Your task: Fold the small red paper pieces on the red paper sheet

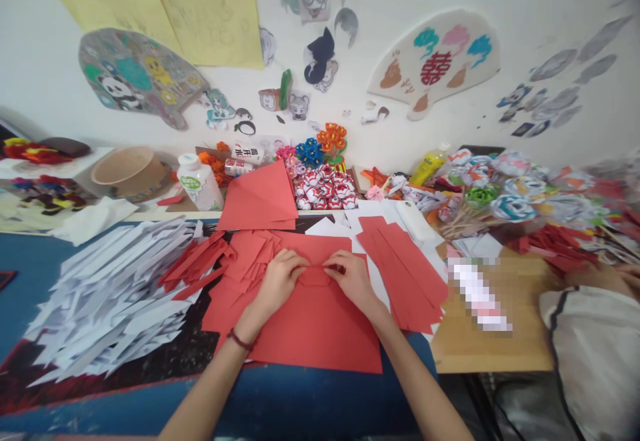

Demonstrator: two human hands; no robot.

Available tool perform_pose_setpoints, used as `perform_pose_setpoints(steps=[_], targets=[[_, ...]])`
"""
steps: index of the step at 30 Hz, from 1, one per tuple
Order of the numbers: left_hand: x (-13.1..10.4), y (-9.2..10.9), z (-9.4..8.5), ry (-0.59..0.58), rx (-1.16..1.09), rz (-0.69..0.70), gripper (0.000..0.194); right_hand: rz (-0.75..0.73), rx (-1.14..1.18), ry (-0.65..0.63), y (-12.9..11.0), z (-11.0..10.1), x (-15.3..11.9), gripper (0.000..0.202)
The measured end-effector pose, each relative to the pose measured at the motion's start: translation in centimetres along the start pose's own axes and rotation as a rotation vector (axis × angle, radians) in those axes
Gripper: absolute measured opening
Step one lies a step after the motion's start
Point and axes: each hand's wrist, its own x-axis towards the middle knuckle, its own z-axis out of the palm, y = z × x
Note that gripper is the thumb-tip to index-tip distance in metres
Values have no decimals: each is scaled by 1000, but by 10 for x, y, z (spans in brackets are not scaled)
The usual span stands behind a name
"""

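A small piece of red paper [315, 275], folded along its far edge, is held between my two hands above larger red sheets [325, 334]. My left hand [284, 279] pinches its left end, with a dark red bracelet on the wrist. At the other end, my right hand [351, 279] pinches with thumb and fingers. Left of my hands lies a pile of cut red paper pieces [250, 254]. Red paper strips [400, 267] are stacked to the right. Folded narrow red strips [197, 264] rest beyond the left pile.
A big heap of folded white paper strips [125, 287] covers the left side. Behind stand a white bottle [199, 184], red-and-white paper flowers [327, 189] and a red sheet stack [260, 197]. More paper flowers [515, 191] lie right, near another person's light-coloured clothing [595, 354] beside a wooden table [520, 341].
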Motion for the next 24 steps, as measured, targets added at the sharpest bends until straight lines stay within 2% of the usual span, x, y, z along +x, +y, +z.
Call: perform_pose_setpoints(steps=[4,9,14,18,24], targets=[[-5,2,-4,-80,161,106,25,-130,-77,10,1,2,-6,21],[-4,5,-11,-144,287,168,25,-271,-189,-72,-1,1,-8,26],[1,6,-11,-205,410,154,20,-263,-251,-63,0,-1,-4,26],[-1,9,-11,-242,558,204,24,-288,-352,-133,5,-5,0,25],[3,14,-19,-315,513,218,20,-371,-464,-198,6,-12,0,26]])
